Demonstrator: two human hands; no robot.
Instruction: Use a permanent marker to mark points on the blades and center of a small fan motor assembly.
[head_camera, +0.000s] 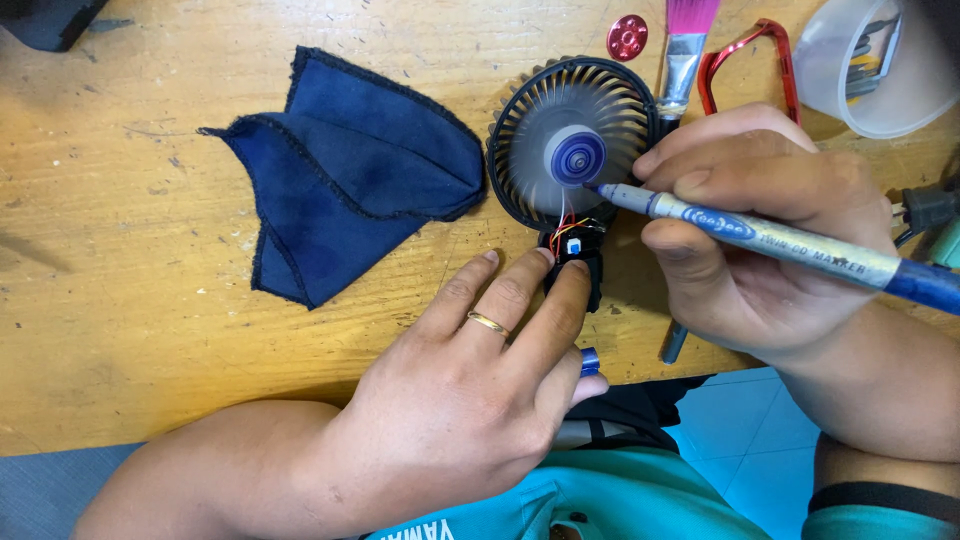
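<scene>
A small black handheld fan (560, 120) lies on the wooden table with its cover off; the blades are blurred and the hub is blue with ring marks. Thin red and orange wires show at its opened handle (580, 262). My left hand (470, 380) rests with its fingertips on that handle, a gold ring on one finger and a small blue cap tucked by the thumb. My right hand (760, 220) grips a grey and blue marker pen (790, 245), its tip touching the fan's hub.
A crumpled dark blue cloth (350, 170) lies left of the fan. Behind the fan are a red round cap (627, 37), a pink-bristled brush (686, 45), a red carabiner-like loop (745, 50) and a clear plastic cup (875, 70). A black plug (930, 208) sits at right.
</scene>
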